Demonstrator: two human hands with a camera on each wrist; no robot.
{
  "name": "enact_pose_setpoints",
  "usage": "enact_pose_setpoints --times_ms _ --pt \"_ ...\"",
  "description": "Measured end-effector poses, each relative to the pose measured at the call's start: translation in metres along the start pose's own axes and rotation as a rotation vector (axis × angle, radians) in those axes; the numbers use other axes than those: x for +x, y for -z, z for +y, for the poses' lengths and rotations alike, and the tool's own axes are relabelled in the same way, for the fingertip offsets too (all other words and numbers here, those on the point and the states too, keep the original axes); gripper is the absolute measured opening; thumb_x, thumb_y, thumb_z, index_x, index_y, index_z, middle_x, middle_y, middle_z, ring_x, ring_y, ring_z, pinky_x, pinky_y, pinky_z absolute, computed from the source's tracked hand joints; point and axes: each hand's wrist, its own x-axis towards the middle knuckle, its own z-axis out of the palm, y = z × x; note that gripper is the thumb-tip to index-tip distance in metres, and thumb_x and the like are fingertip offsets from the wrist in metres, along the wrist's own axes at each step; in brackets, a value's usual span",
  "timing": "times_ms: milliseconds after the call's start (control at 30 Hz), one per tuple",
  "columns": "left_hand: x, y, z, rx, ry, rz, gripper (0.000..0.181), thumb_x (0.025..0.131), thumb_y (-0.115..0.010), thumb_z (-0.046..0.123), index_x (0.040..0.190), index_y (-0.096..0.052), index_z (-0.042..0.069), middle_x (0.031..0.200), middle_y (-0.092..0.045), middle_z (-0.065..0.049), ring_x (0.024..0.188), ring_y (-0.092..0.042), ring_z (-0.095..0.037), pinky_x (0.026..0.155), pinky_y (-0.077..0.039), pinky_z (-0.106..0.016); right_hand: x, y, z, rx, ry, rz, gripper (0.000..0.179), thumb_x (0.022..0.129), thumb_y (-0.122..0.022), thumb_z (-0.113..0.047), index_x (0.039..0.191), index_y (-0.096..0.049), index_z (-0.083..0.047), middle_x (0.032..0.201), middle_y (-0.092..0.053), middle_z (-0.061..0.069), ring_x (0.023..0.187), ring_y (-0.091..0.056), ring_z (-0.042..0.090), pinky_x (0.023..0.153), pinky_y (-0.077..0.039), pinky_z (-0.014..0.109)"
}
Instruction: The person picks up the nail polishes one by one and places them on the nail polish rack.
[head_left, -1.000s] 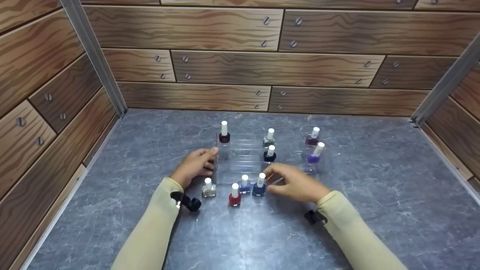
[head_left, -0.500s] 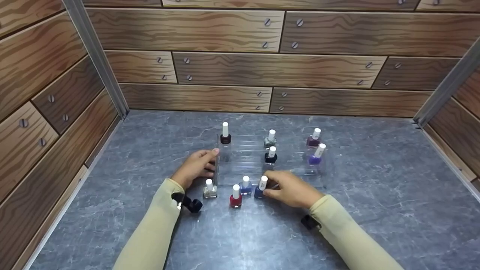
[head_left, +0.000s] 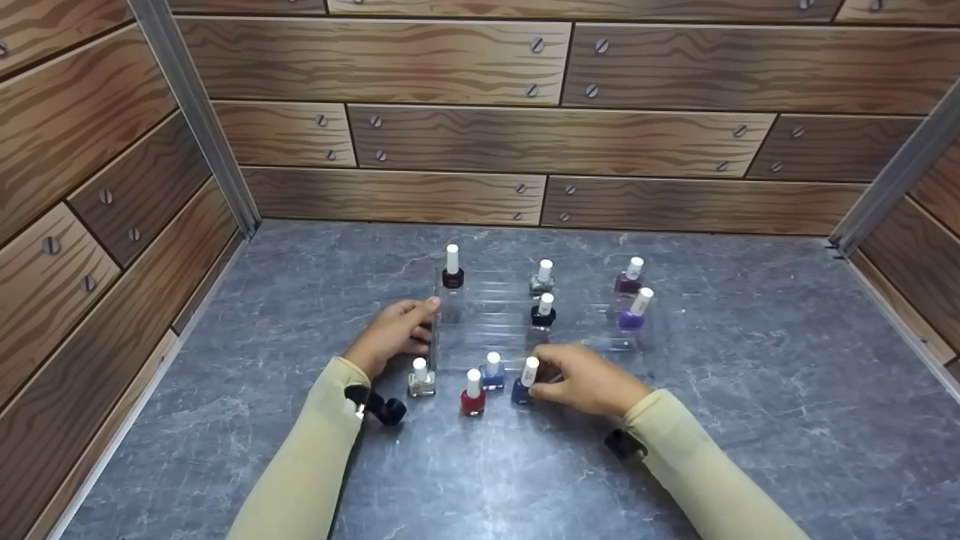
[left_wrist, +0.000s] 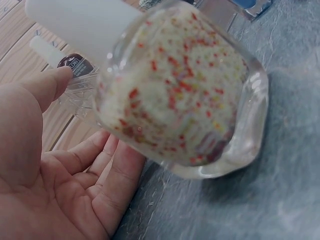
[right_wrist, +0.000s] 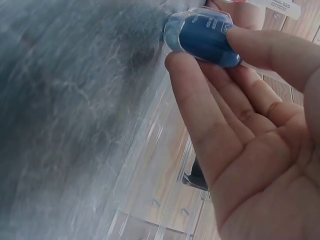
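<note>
My right hand point(head_left: 589, 379) pinches a dark blue nail polish bottle point(right_wrist: 207, 37) between thumb and fingers, its white cap upright in the head view. The bottle stands in front of a clear tiered display stand point(head_left: 495, 335). At the stand's left wall, my left hand point(head_left: 394, 334) rests with thumb and relaxed fingers against the outside. Close by it is a glitter nail polish bottle point(left_wrist: 180, 95) with red flecks, large in the left wrist view. A red polish bottle point(head_left: 472, 401) and a lighter blue one point(head_left: 493, 375) stand between the hands.
On the stand are a dark red bottle point(head_left: 452, 276), a silvery glitter bottle point(head_left: 541, 282), a black one point(head_left: 543, 315), a plum one point(head_left: 628, 282) and a tilted purple one point(head_left: 632, 318). Wood-patterned walls point(head_left: 480, 135) enclose the grey marbled table point(head_left: 765, 360).
My right hand has moved slightly left and closed its thumb and fingers on the dark blue bottle. My left hand stays at the stand's side.
</note>
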Motion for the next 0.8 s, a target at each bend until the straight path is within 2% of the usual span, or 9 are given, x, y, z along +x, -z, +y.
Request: enact_pose_setpoints --times_ms 300,533,800 --pt "0.0021 0.0005 -0.0026 0.013 -0.009 -0.008 0.061 0.101 -0.063 0.050 0.136 -0.059 0.000 0.132 -0.062 -0.018 0.100 -0.066 -0.023 0.080 -0.062 -0.030 -0.0005 -0.0013 0.0027 0.051 -0.004 -0.013 0.010 0.092 -0.075 -0.007 0.095 -0.066 -0.010 0.094 -0.074 0.001 0.089 -0.070 0.015 0.082 -0.060 0.027" --pt "0.0011 0.0009 -0.0009 -0.010 0.008 -0.017 0.056 0.101 -0.065 0.045 0.134 -0.060 0.001 0.129 -0.062 -0.017 0.097 -0.065 -0.021 0.077 -0.062 -0.027 -0.0004 -0.0006 0.0009 0.049 -0.020 -0.017 0.010 0.092 -0.075 -0.008 0.095 -0.066 -0.012 0.094 -0.073 0.000 0.089 -0.069 0.015 0.082 -0.059 0.028" --pt "0.0005 0.0005 -0.0007 -0.026 -0.001 -0.005 0.055 0.102 -0.065 0.045 0.133 -0.060 0.000 0.127 -0.063 -0.016 0.095 -0.066 -0.019 0.076 -0.062 -0.027 -0.0004 0.0002 0.0001 0.036 -0.037 -0.037 0.010 0.092 -0.075 -0.010 0.096 -0.066 -0.013 0.095 -0.072 -0.001 0.090 -0.069 0.015 0.084 -0.060 0.032"
